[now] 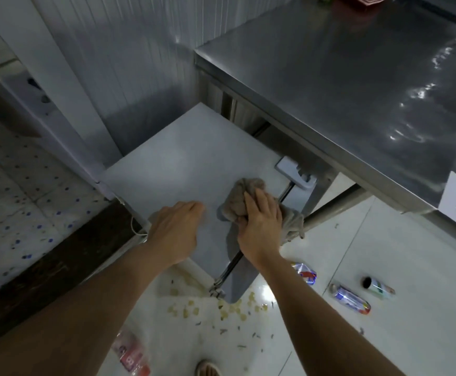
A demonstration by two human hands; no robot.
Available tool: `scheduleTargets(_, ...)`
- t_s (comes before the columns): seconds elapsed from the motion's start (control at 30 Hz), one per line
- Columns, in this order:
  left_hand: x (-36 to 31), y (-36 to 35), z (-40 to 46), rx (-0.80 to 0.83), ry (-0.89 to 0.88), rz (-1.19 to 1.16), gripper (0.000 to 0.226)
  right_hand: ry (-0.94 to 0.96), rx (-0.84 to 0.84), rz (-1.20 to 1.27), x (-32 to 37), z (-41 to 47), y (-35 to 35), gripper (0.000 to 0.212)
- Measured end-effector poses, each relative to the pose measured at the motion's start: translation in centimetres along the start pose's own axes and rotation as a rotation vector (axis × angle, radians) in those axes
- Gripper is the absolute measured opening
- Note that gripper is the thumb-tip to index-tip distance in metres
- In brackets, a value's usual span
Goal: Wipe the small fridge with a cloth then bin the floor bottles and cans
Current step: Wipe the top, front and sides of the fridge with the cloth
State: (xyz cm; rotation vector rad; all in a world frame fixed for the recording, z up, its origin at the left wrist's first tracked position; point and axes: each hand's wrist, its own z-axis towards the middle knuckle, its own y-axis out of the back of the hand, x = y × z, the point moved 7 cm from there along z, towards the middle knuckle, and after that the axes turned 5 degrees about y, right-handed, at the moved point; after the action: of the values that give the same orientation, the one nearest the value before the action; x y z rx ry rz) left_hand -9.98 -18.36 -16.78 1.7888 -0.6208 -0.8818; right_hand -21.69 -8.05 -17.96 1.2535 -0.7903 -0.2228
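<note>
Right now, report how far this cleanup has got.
Nothing looks finished. In hand: the right hand presses the cloth on the fridge top, the left hand resting beside it. Left: bottles and a can lie on the floor.

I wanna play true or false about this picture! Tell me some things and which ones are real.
1. The right hand holds a cloth on top of the small fridge. True.
2. The left hand holds a bottle. False: it rests flat on the fridge top, holding nothing.
3. Bottles and a can lie on the floor. True.
4. The cloth is bright blue. False: it is greyish-brown.
</note>
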Motion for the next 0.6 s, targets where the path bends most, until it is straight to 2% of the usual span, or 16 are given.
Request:
scheduleTargets(0.1,0.5,0.3,-0.2,0.074,0.020,-0.038,0.042,0.106,-0.024,0.044,2.2,-4.0,-0.5,0.045)
scheduleTargets(0.23,0.7,0.2,-0.2,0.092,0.017,-0.038,0.040,0.247,0.022,-0.069,1.8,-4.2,-0.2,0.047)
scheduleTargets(0.37,0.3,0.1,-0.1,0.057,0.012,-0.024,0.039,0.040,0.069,-0.176,-1.5,1.5,0.6,0.053)
scheduleTargets(0.47,0.3,-0.1,-0.4,0.031,0.015,0.006,0.038,-0.062,0.034,-0.189,-1.7,3.0,0.5,0.051)
scheduleTargets(0.53,0.3,-0.3,-0.6,0.045,0.024,0.032,0.037,-0.075,0.002,-0.124,-0.7,1.6,0.2,0.050)
scheduleTargets(0.6,0.2,-0.4,-0.5,0.071,0.037,0.055,0.037,-0.003,-0.021,-0.041,0.8,-0.9,-0.1,0.048)
